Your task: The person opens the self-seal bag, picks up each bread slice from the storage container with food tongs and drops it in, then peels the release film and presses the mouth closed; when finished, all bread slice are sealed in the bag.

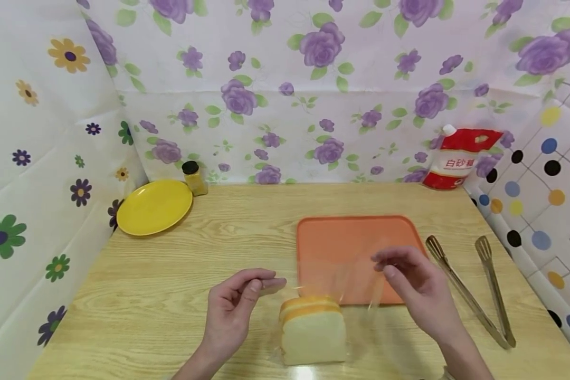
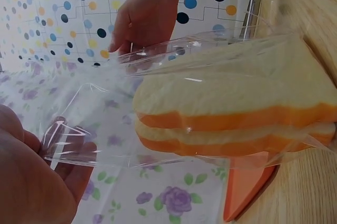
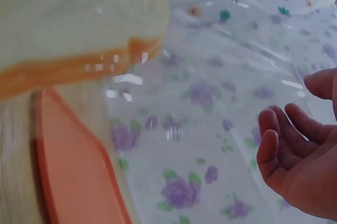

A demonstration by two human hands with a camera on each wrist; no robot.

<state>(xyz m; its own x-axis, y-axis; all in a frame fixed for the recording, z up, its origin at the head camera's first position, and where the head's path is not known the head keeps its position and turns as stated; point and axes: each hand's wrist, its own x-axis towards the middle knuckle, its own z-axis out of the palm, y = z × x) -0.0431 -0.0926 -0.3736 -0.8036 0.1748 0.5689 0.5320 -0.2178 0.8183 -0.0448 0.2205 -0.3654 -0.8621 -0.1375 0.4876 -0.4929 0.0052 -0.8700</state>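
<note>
Slices of white bread (image 1: pixel 315 332) with orange-brown crusts stand inside a clear plastic bag (image 2: pixel 113 111) near the front of the table. My left hand (image 1: pixel 235 303) is to the left of the bread. In the left wrist view it pinches the bag's loose edge, its fingertips showing through the film. On the other side, my right hand (image 1: pixel 420 290) hovers over the orange tray's lower right corner. A gap parts its thumb from its loosely bent fingers (image 3: pixel 268 145), and the film spreads close beside them.
Behind the bread lies an orange tray (image 1: pixel 356 232), with metal tongs (image 1: pixel 475 303) to its right. A yellow plate (image 1: pixel 154 208) and a small black-capped jar (image 1: pixel 196 179) stand at the back left. A red and white pouch (image 1: pixel 458 161) leans against the back right wall covering.
</note>
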